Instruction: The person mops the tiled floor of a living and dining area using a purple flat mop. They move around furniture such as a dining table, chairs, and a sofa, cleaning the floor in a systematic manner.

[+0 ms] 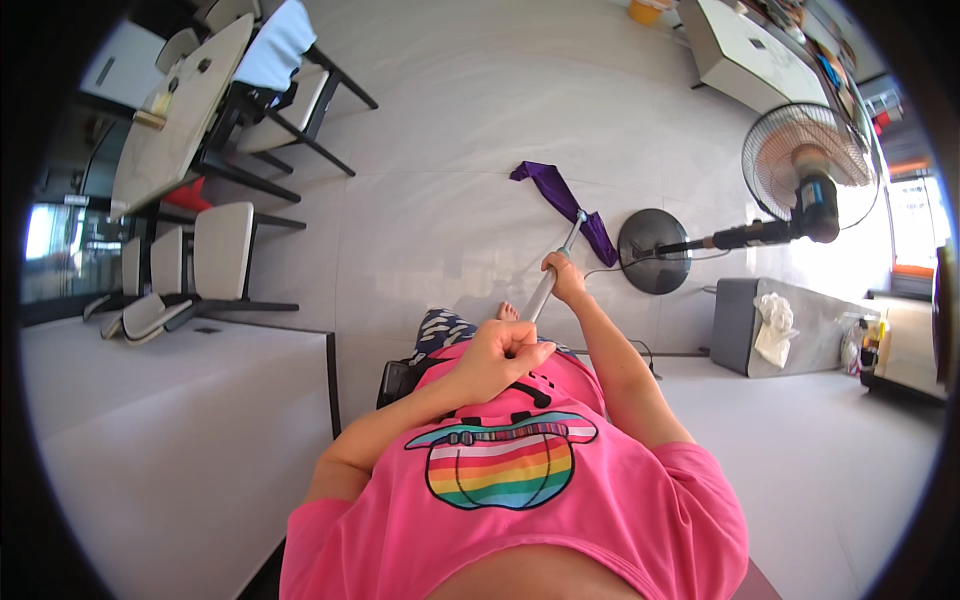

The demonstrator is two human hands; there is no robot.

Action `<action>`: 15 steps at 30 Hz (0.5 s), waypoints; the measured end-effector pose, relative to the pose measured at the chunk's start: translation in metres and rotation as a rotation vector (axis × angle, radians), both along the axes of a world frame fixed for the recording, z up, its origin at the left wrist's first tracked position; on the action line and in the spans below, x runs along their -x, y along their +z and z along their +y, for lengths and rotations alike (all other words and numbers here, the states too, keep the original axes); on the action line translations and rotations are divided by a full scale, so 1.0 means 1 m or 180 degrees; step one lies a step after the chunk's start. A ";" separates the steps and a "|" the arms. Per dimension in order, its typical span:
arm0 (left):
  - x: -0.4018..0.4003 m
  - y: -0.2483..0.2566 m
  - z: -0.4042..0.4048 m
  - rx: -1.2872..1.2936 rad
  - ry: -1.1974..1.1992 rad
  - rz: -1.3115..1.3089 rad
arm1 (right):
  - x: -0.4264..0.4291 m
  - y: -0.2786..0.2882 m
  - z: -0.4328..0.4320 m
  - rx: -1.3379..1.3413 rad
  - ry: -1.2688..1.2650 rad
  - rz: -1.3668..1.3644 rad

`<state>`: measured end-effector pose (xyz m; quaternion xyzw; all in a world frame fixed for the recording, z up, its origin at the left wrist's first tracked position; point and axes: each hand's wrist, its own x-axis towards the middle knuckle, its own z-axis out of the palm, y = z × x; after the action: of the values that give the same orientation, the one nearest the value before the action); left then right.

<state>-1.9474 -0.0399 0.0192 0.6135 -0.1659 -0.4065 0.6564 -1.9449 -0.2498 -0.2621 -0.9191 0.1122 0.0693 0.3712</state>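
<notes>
A flat mop lies in front of me, its purple cloth head [555, 187] spread and bent on the grey tiled floor [435, 195]. From the head, a pale mop handle [538, 298] slopes up toward my waist. My right hand [564, 277] is wrapped around the handle partway along. Close to my body, my left hand [499, 358] curls around the handle's upper end, which its fingers mostly hide. The cloth's right end almost meets the round black base [655, 271] of a standing fan.
The fan's caged head [806, 161] leans out at right, with a cord [705, 256] along the floor. A dining table [187, 105] and chairs [223, 251] stand left. Right are a grey box-shaped unit [735, 326] with a white bag [775, 330] and a white cabinet [750, 56].
</notes>
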 end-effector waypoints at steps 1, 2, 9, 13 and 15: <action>0.001 0.003 -0.002 -0.0089 -0.0024 0.0141 | 0.002 0.000 -0.001 -0.0020 -0.0036 -0.0014; 0.003 0.003 -0.003 -0.0114 -0.0042 0.0132 | 0.003 0.000 -0.002 -0.0042 -0.0067 -0.0028; 0.018 0.005 0.016 -0.0224 0.0135 0.0241 | 0.016 -0.003 0.022 -0.0150 -0.0254 -0.0062; 0.022 0.015 0.046 -0.0190 0.0212 0.0366 | 0.022 -0.011 0.052 -0.0064 -0.0255 -0.0065; 0.029 0.020 0.069 -0.0342 0.0334 0.0414 | 0.025 -0.021 0.077 0.0016 -0.0213 0.0003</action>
<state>-1.9761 0.0291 0.0390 0.6280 -0.0684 -0.4189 0.6523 -1.9696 -0.1729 -0.2830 -0.9158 0.1432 0.0571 0.3709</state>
